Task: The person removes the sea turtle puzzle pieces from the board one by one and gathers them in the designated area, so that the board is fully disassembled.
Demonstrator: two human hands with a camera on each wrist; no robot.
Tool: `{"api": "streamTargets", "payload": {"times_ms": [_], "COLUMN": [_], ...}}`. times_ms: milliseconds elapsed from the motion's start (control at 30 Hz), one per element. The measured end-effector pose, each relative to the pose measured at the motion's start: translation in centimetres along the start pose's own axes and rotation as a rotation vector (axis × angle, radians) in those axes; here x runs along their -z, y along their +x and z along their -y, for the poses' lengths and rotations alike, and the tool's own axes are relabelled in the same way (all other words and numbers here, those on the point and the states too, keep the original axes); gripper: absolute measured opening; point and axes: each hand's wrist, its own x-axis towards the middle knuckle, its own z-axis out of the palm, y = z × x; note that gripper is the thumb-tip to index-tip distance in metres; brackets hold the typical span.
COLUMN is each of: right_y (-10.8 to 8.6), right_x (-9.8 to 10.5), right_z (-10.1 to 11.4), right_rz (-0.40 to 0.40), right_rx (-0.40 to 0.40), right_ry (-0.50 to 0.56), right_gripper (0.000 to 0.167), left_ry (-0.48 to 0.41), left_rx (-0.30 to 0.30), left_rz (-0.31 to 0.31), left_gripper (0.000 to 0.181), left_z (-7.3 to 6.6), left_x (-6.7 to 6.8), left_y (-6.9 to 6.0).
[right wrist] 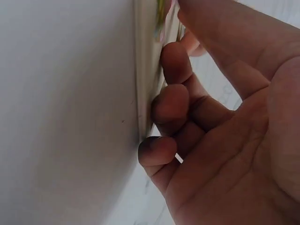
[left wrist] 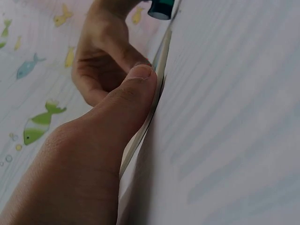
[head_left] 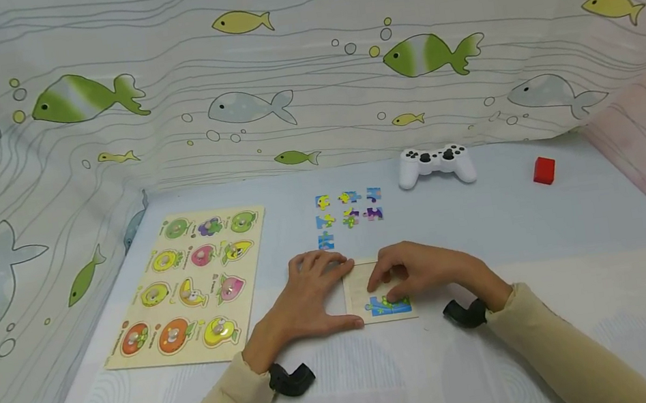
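Note:
A small wooden puzzle board point(head_left: 356, 293) lies in front of me, with blue-green jigsaw pieces point(head_left: 381, 306) along its near side. My left hand point(head_left: 311, 296) spreads at the board's left side. Its index fingertip touches the far left corner, and its thumb rests on the near edge, as the left wrist view point(left wrist: 140, 93) also shows. Over the board is my right hand point(head_left: 422, 267), its thumb touching the jigsaw pieces and its other fingertips bent down to the wood. In the right wrist view, the thumb's tip is cut off at the top, beside a coloured piece edge point(right wrist: 161, 18).
Several loose jigsaw pieces point(head_left: 351, 217) lie in rows beyond the board. Left of my left hand is a large fruit peg puzzle point(head_left: 189, 320). A white game controller point(head_left: 436, 166) and a red block point(head_left: 545, 171) sit at the back right, before a fish-patterned backdrop.

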Motion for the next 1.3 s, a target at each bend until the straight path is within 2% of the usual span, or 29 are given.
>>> {"api": "streamTargets", "payload": {"times_ms": [667, 1033, 1300], "right_y": [-0.2, -0.1, -0.1], "right_x": [-0.4, -0.5, -0.5], "right_z": [1.1, 1.2, 1.2], "right_rz": [0.074, 0.065, 0.052], "right_rx": [0.025, 0.019, 0.032], "right_ry": [-0.097, -0.122, -0.099], "right_gripper": [0.038, 0.035, 0.034], "left_ry": [-0.008, -0.007, -0.007], "left_rx": [0.004, 0.007, 0.008], "left_rz": [0.006, 0.012, 0.010], "left_gripper": [0.093, 0.093, 0.093], "left_z": [-0.1, -0.2, -0.2], "left_x": [0.1, 0.1, 0.1], "left_y": [0.0, 0.1, 0.0]}}
